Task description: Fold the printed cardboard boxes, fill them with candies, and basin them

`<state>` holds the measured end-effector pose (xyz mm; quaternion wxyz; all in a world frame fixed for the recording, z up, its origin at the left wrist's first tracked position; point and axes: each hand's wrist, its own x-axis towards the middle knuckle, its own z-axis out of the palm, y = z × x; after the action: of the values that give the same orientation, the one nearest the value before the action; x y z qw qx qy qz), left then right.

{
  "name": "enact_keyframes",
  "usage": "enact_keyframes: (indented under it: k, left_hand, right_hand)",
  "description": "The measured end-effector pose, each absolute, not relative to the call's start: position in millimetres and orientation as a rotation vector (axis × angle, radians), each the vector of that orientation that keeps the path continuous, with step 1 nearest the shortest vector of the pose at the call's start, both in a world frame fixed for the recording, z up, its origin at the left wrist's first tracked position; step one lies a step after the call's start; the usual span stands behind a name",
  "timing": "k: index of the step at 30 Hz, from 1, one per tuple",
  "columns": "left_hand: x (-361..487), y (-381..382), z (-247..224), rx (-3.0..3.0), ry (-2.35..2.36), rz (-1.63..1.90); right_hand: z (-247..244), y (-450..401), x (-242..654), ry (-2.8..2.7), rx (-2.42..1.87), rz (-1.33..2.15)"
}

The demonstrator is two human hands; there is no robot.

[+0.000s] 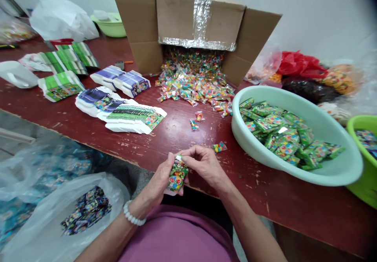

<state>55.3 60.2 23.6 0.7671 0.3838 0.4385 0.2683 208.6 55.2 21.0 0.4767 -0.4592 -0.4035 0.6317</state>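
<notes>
A small green printed box [177,174] is upright between my hands at the table's front edge. My left hand [161,179] wraps round its side, with the thumb near the top. The fingers of my right hand [203,163] pinch at the box's white top flap. Just beyond my right hand lies a small candy packet [219,147], and two more packets [196,120] sit farther back. Flat printed cartons [135,117] are fanned out to the left. Many candy packets [191,83] spill from an open cardboard box [179,22].
At the right, a pale green basin [294,93] holds many green boxes, beside a lime basin [357,175]. Bundled cartons [61,85] and a white container [19,75] stand at the left. Plastic bags [88,230] with packs lie below the table's front edge.
</notes>
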Motion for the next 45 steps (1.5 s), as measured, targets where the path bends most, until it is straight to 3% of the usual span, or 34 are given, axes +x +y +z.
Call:
enact_keyframes:
  k: [5, 12, 18, 21, 26, 39, 45]
  left_hand:
    - [52, 62, 22, 0.881, 0.944, 0.595]
    - [48, 58, 18, 0.827, 0.966, 0.617]
    - [55, 61, 19, 0.711, 0.915, 0.658]
    - [52, 66, 22, 0.665, 0.887, 0.719]
    - [41, 74, 24, 0.737, 0.948, 0.771]
    - [6, 108, 17, 0.842, 1.219, 0.994]
    - [7, 108, 18, 0.640, 1.137, 1.049]
  right_hand:
    - [20, 55, 204, -0.924, -1.129, 1.473]
    - [25, 47, 213, -1.341, -1.073, 1.378]
    - [16, 47, 215, -1.656, -1.171, 0.934]
    - [3, 78, 231, -1.594, -1.315, 0.894]
    - [-15, 148, 258, -1.614, -1.679, 0.499]
    - [-25, 136, 253, -1.395, -1.624, 0.589]
    - [-5, 92, 243, -1.000, -1.332, 1.209]
